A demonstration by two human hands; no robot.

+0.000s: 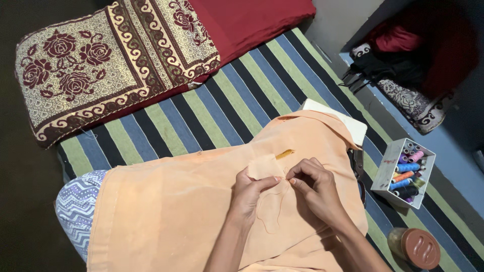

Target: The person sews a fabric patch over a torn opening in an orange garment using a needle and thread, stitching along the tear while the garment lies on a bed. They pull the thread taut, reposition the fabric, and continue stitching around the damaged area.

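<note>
**Stitching a patch onto peach cloth**

Pinching a small peach patch (263,167) flat with thumb and fingers, the left hand (250,192) holds it against the peach garment (176,211) spread over the lap. Right hand (313,187) fingertips are closed together at the patch edge; needle too fine to make out. Risk: patch may slide if the pinch slackens, and loose folds could get caught in a stitch. Nearby: thread-spool box (406,171), brown-lidded jar (417,248), white board (335,121) under the cloth, striped mat (222,106), floral cushion (106,60).
</note>
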